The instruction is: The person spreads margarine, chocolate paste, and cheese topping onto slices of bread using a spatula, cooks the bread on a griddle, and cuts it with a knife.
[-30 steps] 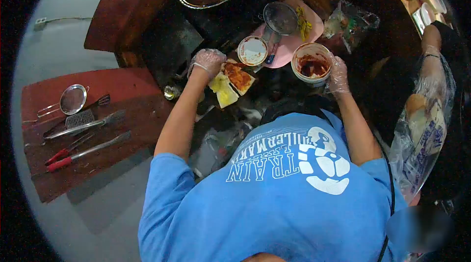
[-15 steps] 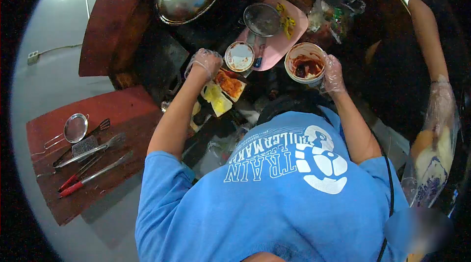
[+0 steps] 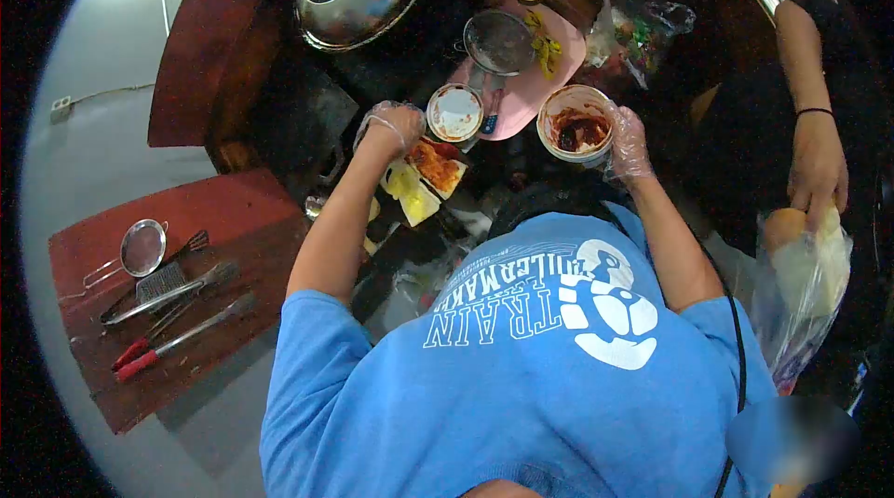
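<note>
I see the right hand grasping the sauce tub, right of the red-smeared bread. The left hand curls by that bread's far-left corner; what its fingers grip, I can't tell. I'd keep the tub steady, the strokes light.

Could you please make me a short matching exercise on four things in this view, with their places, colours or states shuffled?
Things:
1. Sauce tub
2. Bread-like slices
3. Sieve nearer the tub
4. Shirt

Descriptions:
A. Blue, with white lettering
B. Over the pink board
C. Gripped at its side by the gloved right hand
D. One topped with red, the other with yellow

Pairs: 1-C, 2-D, 3-B, 4-A
</note>
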The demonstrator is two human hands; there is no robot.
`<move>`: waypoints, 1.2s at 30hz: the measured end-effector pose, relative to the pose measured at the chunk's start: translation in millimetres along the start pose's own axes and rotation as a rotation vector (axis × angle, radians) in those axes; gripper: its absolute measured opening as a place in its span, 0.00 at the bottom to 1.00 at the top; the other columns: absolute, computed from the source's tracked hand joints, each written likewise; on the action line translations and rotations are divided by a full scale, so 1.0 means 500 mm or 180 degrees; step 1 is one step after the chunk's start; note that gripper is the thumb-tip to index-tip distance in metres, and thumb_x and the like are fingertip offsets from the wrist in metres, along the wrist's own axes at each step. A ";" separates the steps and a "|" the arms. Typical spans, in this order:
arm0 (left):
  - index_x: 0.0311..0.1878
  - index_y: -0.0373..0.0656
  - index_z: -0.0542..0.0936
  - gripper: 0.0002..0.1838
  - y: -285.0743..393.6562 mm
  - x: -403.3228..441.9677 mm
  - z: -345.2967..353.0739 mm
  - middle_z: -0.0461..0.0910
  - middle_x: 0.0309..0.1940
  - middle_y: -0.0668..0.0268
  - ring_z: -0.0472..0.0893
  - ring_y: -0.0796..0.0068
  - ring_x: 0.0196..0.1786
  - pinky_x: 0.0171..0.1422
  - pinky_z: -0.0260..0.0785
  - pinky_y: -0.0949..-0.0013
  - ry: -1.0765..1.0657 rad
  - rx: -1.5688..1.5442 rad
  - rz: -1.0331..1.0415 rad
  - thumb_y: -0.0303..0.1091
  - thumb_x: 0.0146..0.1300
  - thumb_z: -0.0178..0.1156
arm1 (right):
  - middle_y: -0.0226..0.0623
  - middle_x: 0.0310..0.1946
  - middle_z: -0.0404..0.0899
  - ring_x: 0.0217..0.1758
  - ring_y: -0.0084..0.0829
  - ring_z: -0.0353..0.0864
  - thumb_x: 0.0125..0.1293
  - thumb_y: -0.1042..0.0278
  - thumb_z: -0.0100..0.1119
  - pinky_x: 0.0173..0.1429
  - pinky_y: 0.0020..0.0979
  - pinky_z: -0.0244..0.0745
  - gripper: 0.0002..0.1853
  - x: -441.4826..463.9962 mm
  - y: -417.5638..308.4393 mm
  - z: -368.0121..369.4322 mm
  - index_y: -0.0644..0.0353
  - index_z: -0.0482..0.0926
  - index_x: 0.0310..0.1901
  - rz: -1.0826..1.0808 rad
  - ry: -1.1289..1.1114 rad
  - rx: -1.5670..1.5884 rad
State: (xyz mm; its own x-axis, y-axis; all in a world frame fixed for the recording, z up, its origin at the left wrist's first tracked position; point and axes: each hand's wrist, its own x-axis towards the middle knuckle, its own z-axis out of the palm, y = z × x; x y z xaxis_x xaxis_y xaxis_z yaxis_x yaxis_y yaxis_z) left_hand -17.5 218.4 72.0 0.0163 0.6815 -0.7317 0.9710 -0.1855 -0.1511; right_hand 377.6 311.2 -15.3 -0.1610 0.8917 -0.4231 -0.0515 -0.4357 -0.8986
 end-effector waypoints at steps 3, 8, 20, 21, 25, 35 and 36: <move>0.43 0.54 0.86 0.10 -0.007 -0.036 0.006 0.86 0.41 0.60 0.85 0.54 0.47 0.50 0.75 0.51 0.0172 -0.0285 -0.0087 0.36 0.60 0.58 | 0.22 0.25 0.70 0.28 0.18 0.66 0.69 0.56 0.62 0.33 0.26 0.66 0.16 -0.008 -0.033 0.025 0.54 0.73 0.27 0.0143 -0.0009 0.0062; 0.42 0.54 0.86 0.10 0.027 -0.163 0.134 0.85 0.37 0.60 0.84 0.54 0.41 0.44 0.76 0.51 0.1433 -0.1241 -0.0680 0.34 0.60 0.58 | 0.21 0.23 0.67 0.27 0.17 0.64 0.69 0.56 0.62 0.32 0.27 0.65 0.17 0.028 -0.046 0.054 0.54 0.70 0.26 -0.0122 -0.0211 0.0085; 0.43 0.56 0.86 0.14 0.332 -0.212 0.404 0.80 0.27 0.66 0.79 0.60 0.32 0.35 0.71 0.55 0.3457 -0.1613 -0.1743 0.28 0.54 0.60 | 0.31 0.35 0.82 0.36 0.22 0.79 0.69 0.57 0.61 0.42 0.28 0.75 0.15 -0.013 -0.141 0.172 0.64 0.81 0.42 0.0159 -0.1036 0.0061; 0.43 0.57 0.86 0.15 0.341 -0.220 0.409 0.79 0.28 0.66 0.79 0.61 0.32 0.35 0.71 0.56 0.3441 -0.1611 -0.1794 0.27 0.54 0.60 | 0.33 0.38 0.83 0.39 0.24 0.81 0.69 0.57 0.60 0.45 0.29 0.76 0.17 -0.014 -0.142 0.181 0.65 0.81 0.45 0.0231 -0.1076 -0.0014; 0.43 0.57 0.85 0.14 0.364 -0.251 0.458 0.79 0.29 0.66 0.78 0.62 0.35 0.38 0.71 0.57 0.3492 -0.1582 -0.1964 0.27 0.55 0.60 | 0.34 0.39 0.84 0.41 0.25 0.81 0.70 0.56 0.58 0.47 0.30 0.76 0.19 0.002 -0.123 0.192 0.66 0.82 0.48 0.0200 -0.1450 -0.0060; 0.45 0.49 0.84 0.14 0.238 -0.386 0.095 0.80 0.28 0.64 0.81 0.60 0.33 0.36 0.77 0.61 0.3810 -0.1657 -0.0862 0.27 0.55 0.59 | 0.38 0.32 0.79 0.39 0.27 0.78 0.72 0.60 0.54 0.44 0.29 0.73 0.14 0.023 -0.123 0.223 0.63 0.82 0.45 -0.1108 -0.2188 -0.1390; 0.43 0.48 0.83 0.12 0.221 -0.372 0.055 0.81 0.29 0.64 0.82 0.60 0.33 0.36 0.78 0.61 0.3641 -0.1372 -0.0683 0.28 0.55 0.58 | 0.39 0.32 0.79 0.39 0.29 0.78 0.72 0.60 0.54 0.44 0.30 0.74 0.14 -0.005 -0.153 0.253 0.62 0.81 0.46 -0.0863 -0.2296 -0.1769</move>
State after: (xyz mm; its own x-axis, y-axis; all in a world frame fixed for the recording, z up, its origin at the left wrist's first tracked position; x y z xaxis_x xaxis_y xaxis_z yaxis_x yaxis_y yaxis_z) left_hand 80.2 52.0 173.1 -0.1639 0.9353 0.3136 0.9754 0.1062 0.1930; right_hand 257.2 326.8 69.3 -0.7919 0.5819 -0.1852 0.2699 0.0615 -0.9609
